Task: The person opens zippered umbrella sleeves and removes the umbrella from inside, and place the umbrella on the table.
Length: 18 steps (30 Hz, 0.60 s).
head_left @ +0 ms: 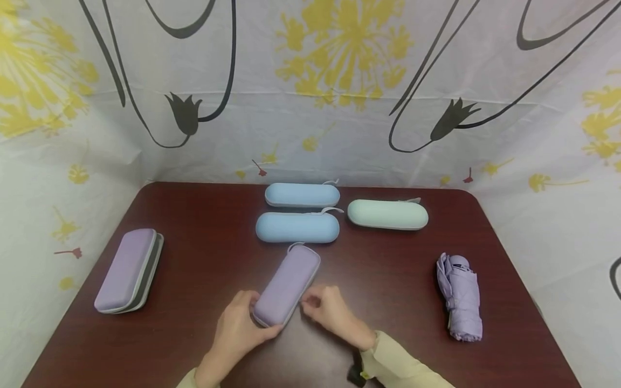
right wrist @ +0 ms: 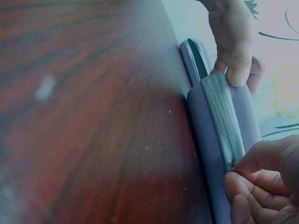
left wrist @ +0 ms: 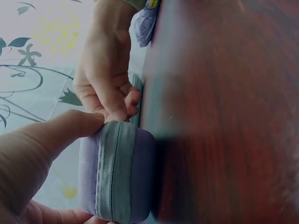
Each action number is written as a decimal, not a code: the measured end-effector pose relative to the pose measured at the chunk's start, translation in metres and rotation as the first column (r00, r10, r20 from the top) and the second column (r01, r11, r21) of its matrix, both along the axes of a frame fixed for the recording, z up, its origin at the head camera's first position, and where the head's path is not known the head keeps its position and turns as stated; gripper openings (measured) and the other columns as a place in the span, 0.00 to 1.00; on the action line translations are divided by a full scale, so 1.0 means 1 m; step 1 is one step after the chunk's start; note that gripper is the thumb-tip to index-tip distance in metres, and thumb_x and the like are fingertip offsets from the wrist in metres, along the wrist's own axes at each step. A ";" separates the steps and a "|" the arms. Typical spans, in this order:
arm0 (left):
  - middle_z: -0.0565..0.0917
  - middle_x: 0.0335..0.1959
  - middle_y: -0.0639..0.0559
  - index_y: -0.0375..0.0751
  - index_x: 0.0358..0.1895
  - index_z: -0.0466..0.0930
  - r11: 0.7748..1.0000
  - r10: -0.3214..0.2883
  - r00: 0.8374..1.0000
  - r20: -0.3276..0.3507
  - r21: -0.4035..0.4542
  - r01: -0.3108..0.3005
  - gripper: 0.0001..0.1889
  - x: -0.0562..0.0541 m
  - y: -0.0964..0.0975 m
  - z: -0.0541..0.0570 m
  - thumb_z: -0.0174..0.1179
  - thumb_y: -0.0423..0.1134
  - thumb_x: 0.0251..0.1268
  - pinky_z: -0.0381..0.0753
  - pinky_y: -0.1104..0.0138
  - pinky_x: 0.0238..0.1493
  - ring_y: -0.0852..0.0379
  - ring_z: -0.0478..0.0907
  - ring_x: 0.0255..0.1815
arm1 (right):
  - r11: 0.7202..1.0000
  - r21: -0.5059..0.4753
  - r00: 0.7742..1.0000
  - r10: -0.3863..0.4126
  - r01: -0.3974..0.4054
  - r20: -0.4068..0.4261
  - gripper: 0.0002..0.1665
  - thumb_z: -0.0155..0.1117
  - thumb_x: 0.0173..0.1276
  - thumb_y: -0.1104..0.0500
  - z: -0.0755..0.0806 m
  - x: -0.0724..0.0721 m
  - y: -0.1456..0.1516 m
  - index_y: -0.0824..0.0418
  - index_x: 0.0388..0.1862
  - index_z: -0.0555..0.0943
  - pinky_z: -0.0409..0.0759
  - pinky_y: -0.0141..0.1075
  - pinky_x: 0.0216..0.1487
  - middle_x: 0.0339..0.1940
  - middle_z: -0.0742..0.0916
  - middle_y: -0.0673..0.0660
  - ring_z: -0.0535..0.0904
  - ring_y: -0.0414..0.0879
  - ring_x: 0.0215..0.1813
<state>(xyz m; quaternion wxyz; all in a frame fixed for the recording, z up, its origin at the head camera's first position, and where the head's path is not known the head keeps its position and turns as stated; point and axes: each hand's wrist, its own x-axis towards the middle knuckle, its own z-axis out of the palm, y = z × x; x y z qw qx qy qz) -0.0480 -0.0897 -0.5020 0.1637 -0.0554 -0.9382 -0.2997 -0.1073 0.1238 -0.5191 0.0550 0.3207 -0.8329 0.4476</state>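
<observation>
A purple hard zippered case [head_left: 288, 284] lies slantwise on the table in front of me, its lid closed down. My left hand [head_left: 237, 326] grips its near end, thumb on one side and fingers on the other. Along the right side, the thumb and forefinger of my right hand [head_left: 332, 314] pinch the zipper pull, which the fingertips mostly hide. A pale grey-green zipper band [right wrist: 223, 119] runs round the case in the right wrist view; its teeth look joined between the two hands. The left wrist view shows the same band [left wrist: 114, 172] at the near end.
Another purple case [head_left: 127, 269] with its lid ajar lies at the left. Behind the hands are two blue cases [head_left: 297, 227] with strap loops and a mint green case [head_left: 387, 214]. A folded lavender umbrella [head_left: 463, 302] lies at the right. Patterned cloth [head_left: 310, 134] hangs around the table.
</observation>
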 end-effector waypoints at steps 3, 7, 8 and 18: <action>0.76 0.29 0.52 0.35 0.36 0.76 1.000 0.008 1.000 -0.002 -0.011 -0.008 0.35 0.004 0.004 0.000 0.79 0.52 0.20 0.74 0.68 0.23 0.61 0.73 0.25 | 1.000 -0.018 1.000 -0.007 0.008 0.017 0.06 0.66 0.49 0.73 0.000 0.000 0.000 0.64 0.24 0.82 0.72 0.20 0.21 0.19 0.82 0.52 0.74 0.30 0.18; 0.76 0.30 0.51 0.32 0.38 0.76 1.000 -0.027 0.999 0.040 -0.011 0.027 0.35 0.007 0.007 0.004 0.79 0.51 0.23 0.75 0.68 0.23 0.59 0.75 0.26 | 1.000 -0.016 0.999 -0.014 0.015 0.044 0.06 0.65 0.49 0.73 -0.002 -0.001 0.004 0.63 0.24 0.82 0.72 0.21 0.20 0.19 0.83 0.52 0.74 0.30 0.17; 0.76 0.29 0.52 0.33 0.38 0.76 0.999 -0.043 0.997 0.065 0.002 0.043 0.34 0.007 0.007 0.006 0.79 0.51 0.24 0.75 0.69 0.23 0.60 0.75 0.26 | 1.000 -0.013 0.999 -0.014 0.015 0.043 0.06 0.65 0.50 0.73 -0.002 -0.001 0.005 0.63 0.24 0.82 0.73 0.21 0.20 0.19 0.83 0.52 0.74 0.30 0.17; 0.80 0.26 0.49 0.32 0.38 0.80 0.959 -0.242 0.937 0.254 0.208 0.192 0.17 -0.067 -0.027 0.037 0.71 0.38 0.45 0.77 0.68 0.29 0.58 0.76 0.27 | 1.000 -0.012 0.998 0.011 -0.011 0.055 0.05 0.66 0.52 0.72 0.000 -0.003 0.011 0.63 0.25 0.81 0.74 0.21 0.21 0.21 0.83 0.55 0.75 0.31 0.18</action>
